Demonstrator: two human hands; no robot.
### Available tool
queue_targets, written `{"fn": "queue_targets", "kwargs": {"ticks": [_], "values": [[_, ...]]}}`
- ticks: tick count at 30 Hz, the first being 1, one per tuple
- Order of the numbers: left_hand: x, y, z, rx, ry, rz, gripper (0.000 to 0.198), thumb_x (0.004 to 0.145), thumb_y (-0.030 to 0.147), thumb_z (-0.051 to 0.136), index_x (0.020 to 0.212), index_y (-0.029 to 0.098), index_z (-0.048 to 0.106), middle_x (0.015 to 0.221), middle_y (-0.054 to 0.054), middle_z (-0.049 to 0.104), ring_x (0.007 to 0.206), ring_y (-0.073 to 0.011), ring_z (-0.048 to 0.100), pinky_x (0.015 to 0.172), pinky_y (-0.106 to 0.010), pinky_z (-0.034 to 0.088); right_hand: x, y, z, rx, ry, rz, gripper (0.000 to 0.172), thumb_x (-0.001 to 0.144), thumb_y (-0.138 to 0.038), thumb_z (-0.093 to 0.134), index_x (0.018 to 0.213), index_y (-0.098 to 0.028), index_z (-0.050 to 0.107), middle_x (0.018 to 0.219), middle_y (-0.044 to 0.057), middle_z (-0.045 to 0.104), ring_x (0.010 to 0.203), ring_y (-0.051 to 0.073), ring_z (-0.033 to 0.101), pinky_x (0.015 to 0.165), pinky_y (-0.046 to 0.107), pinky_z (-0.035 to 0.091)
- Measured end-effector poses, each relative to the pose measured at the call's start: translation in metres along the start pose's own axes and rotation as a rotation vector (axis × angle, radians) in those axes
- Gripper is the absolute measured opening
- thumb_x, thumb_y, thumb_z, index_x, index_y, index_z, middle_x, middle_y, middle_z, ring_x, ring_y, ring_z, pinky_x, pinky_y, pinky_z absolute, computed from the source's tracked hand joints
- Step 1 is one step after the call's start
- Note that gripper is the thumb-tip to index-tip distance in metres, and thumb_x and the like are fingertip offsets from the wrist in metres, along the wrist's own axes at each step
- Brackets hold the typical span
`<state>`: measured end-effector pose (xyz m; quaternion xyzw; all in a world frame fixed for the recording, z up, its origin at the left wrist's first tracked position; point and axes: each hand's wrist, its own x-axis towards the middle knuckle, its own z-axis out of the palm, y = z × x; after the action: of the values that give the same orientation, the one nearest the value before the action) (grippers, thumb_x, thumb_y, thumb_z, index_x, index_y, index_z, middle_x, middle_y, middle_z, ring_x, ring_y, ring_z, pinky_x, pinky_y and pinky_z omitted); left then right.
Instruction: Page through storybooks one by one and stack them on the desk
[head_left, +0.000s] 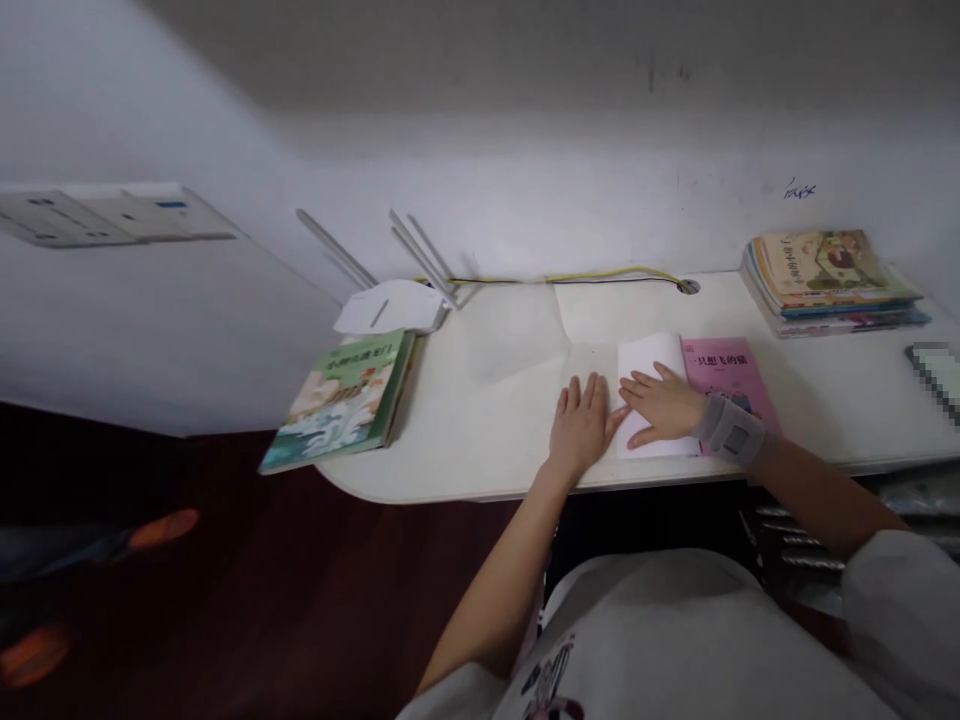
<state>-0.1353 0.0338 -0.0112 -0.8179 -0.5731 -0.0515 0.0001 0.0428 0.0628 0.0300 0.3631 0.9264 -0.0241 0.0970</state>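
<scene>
A pink picture book (726, 362) lies near the front edge of the white desk (465, 450), with a white sheet (646, 352) over or beside its left part; I cannot tell whether the sheet is a page or separate paper. Flat on that sheet rests my right hand (664, 405), fingers spread, a grey band around its wrist. My left hand (581, 425) lies on the desk just left of the sheet, fingers stretched out and the thumb reaching to the sheet's edge. A clear, film-like sheet (517, 345) seems to spread over the desk to the left.
At the left edge, a stack of books (341, 395) with a green cover overhangs the desk, before a white router (390, 308) with antennas. Another book stack (832, 280) stands at the back right. A yellow cable (600, 275) runs along the wall. Someone's orange shoes (161, 530) show lower left.
</scene>
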Motion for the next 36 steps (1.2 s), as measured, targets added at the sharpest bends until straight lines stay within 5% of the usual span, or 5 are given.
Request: {"fn": "queue_targets", "kwargs": {"ticks": [12,27,36], "values": [[0.001,0.0,0.001,-0.003,0.019,0.005,0.066,0.096,0.053,0.021,0.143,0.01,0.037,0.15,-0.014,0.035,0.139,-0.0352,0.028,0.11,-0.049,0.029,-0.041,0.021,-0.006,-0.105,0.032,0.103,0.078,0.077,-0.066,0.056,0.127,-0.006,0.053,0.14,0.023,0.046,0.135,0.037,0.034,0.109,0.057,0.022],[-0.003,0.011,-0.005,0.01,0.119,-0.04,0.062,0.093,0.057,0.029,0.134,0.014,0.049,0.126,-0.016,0.059,0.129,-0.0331,0.042,0.108,-0.054,0.027,-0.024,-0.005,-0.001,-0.058,0.119,0.109,0.075,0.08,-0.062,0.055,0.131,-0.006,0.051,0.143,0.022,0.043,0.136,0.036,0.032,0.11,0.06,0.02],[0.003,0.024,-0.002,-0.053,0.01,0.074,0.06,0.096,0.045,0.031,0.144,0.008,0.034,0.148,-0.02,0.036,0.139,-0.0291,0.031,0.11,-0.047,0.029,-0.011,0.004,-0.012,0.063,0.171,0.166,0.049,0.093,-0.04,0.043,0.133,-0.011,0.049,0.146,0.018,0.04,0.138,0.03,0.031,0.11,0.052,0.025]]}}
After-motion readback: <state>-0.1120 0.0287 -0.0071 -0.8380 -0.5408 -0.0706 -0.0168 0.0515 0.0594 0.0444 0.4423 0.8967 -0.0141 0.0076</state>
